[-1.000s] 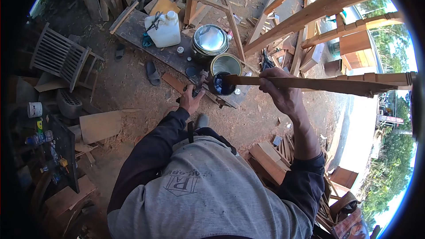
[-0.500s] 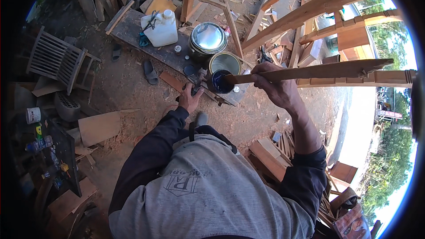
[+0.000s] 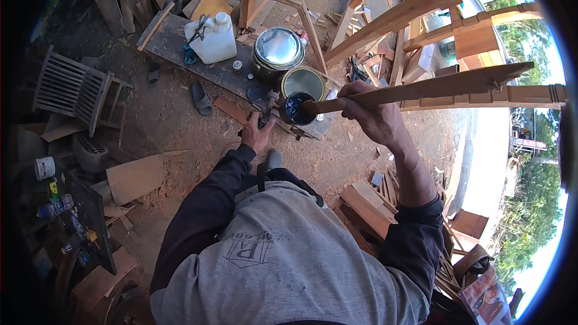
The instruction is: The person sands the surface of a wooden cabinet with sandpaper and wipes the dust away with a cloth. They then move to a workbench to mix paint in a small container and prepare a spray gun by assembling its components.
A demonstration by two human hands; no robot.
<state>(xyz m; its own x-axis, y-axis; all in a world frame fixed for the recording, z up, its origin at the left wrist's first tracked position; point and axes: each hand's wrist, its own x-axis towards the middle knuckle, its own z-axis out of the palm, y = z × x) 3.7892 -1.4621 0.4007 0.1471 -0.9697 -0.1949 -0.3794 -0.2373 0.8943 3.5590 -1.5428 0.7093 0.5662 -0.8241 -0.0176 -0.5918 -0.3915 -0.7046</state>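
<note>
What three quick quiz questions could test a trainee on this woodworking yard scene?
1. True or false: the right hand grips a long wooden stick.
2. Which stands left of the lidded metal can on the dark plank? A) white plastic jug B) blue bucket C) glass jar
3. Fill in: the stick's near end sits over a small can of dark ____ liquid.

Key: 1 true; 2 A; 3 blue. The left hand reaches down beside the small can; what it grips is too small to tell.
</note>
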